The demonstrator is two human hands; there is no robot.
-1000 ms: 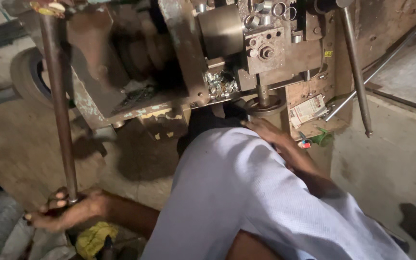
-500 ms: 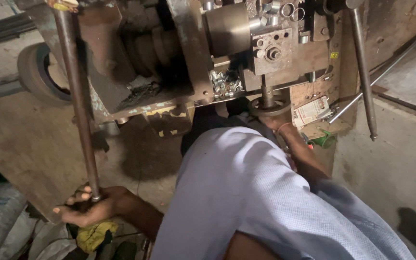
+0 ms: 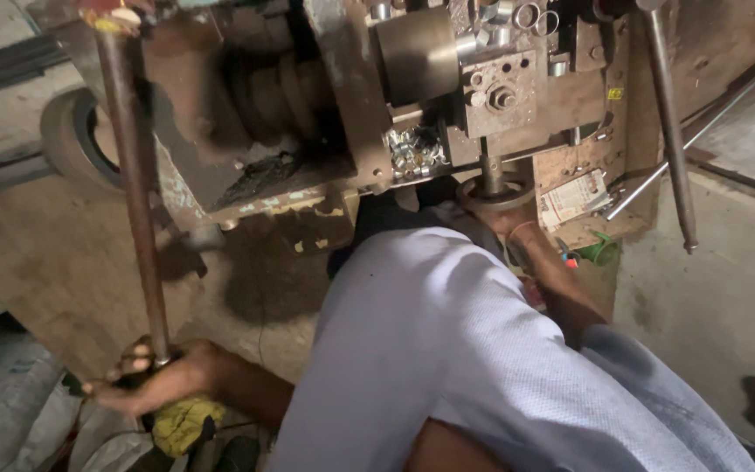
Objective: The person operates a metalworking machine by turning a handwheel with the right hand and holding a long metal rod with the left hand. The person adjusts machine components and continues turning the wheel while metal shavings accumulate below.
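Left hand: my left hand (image 3: 155, 380) is wrapped shut around the lower end of the long rusty lever (image 3: 133, 188), fingers curled over the bar. I judge the grip sits at the far end because that gives the most leverage.

Lever: it runs from my fist up to the top corner of the machine (image 3: 351, 114), slightly tilted, where a red and yellow fitting caps it.

Right hand: my right hand (image 3: 491, 214) reaches forward past my light shirt (image 3: 447, 350) to the round handwheel (image 3: 493, 194) under the machine's front. My sleeve and wrist hide the fingers, so I cannot tell whether they are closed on the wheel or only resting against it.

Handwheel: it sits on a short upright shaft just below the bolted block, within reach of an outstretched arm.

Small parts: a heap of shiny metal pieces (image 3: 414, 150) lies in a recess beside the drum, with loose rings on top of the block, probably kept there to be at hand.

Second lever: another bar (image 3: 670, 131) hangs at the right of the machine, untouched.

Around: a yellow rag (image 3: 183, 424) lies just below my left fist; folded paper (image 3: 574, 197) and a green object (image 3: 603, 253) rest near my right wrist.
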